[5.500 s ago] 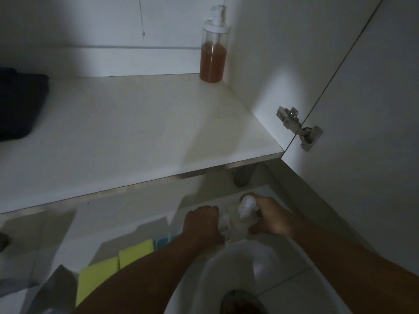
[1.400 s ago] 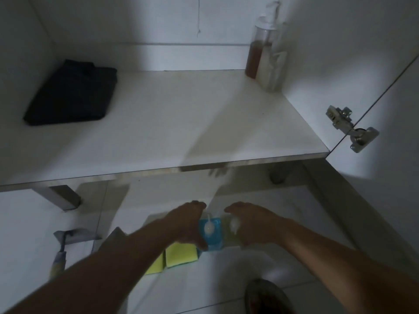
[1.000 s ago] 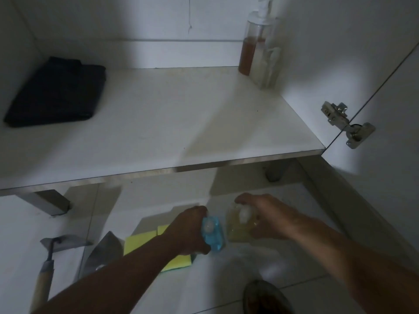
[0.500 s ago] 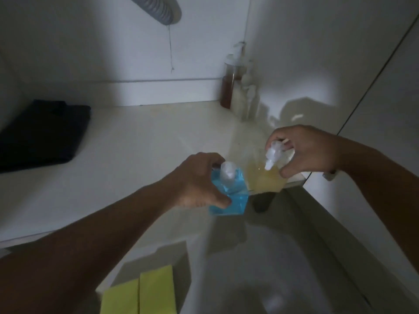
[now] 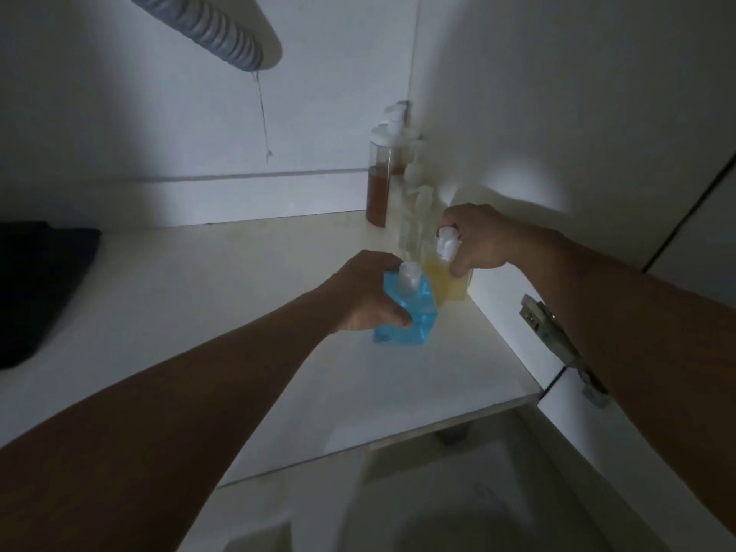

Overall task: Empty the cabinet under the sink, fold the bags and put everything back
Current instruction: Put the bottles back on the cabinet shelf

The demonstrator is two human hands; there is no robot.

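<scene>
Left hand: the left hand point(image 5: 368, 290) is wrapped around a blue bottle point(image 5: 406, 312), thumb across its front, fingers behind; the bottle tilts and sits above the shelf point(image 5: 223, 312), whether it touches the board I cannot tell.
Right hand: the right hand point(image 5: 484, 243) is curled over the white cap of a yellow bottle point(image 5: 448, 282), fingers pinching the top from above.
Yellow bottle: near the right edge of the shelf, just beside the blue bottle and close to the cabinet's right wall; its base looks to be on or just above the board.
Back corner: an amber pump bottle point(image 5: 380, 181) stands upright in the far right corner, with a blurred clear bottle point(image 5: 418, 209) in front of it, between it and the hands.
Left of shelf: a dark folded bag point(image 5: 40, 288) lies flat, well apart from the bottles.
Above: a grey ribbed hose point(image 5: 215, 29) hangs from the top, a thin thread dangling from it.
Right side: a metal hinge point(image 5: 549, 332) sits on the cabinet edge, partly behind the right forearm.
Light: dim, details soft.
</scene>
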